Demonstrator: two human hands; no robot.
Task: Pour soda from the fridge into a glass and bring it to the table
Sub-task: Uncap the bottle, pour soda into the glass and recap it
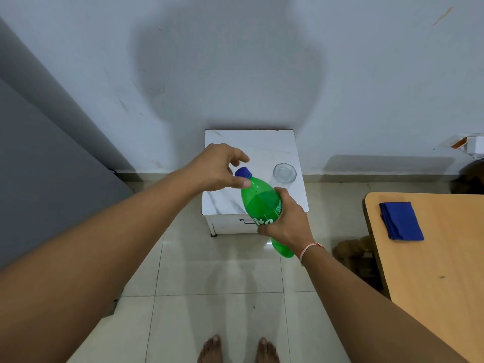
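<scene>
1. The green soda bottle (262,203) is up in the air, tilted, with its top pointing away toward the wall. It is above the front of the small white table (275,142).
2. The right hand (285,221) is wrapped tight around the middle of the bottle.
3. The left hand (217,166) is by the blue cap (244,172), fingers curled loosely and spread; the thumb touches the bottle's neck. The cap is on.
4. The glass (284,173) stands upright on the white table, just beside the bottle's top. It looks empty.
5. The white table has a marble-looking top and sits against a pale wall (262,61).
6. The floor (217,297) is light tiles, and two bare feet (238,349) stand on it.
7. A wooden table (432,271) is on the right with a folded blue cloth (400,221) on it.
8. A big grey thing (39,153) stands on the left.
</scene>
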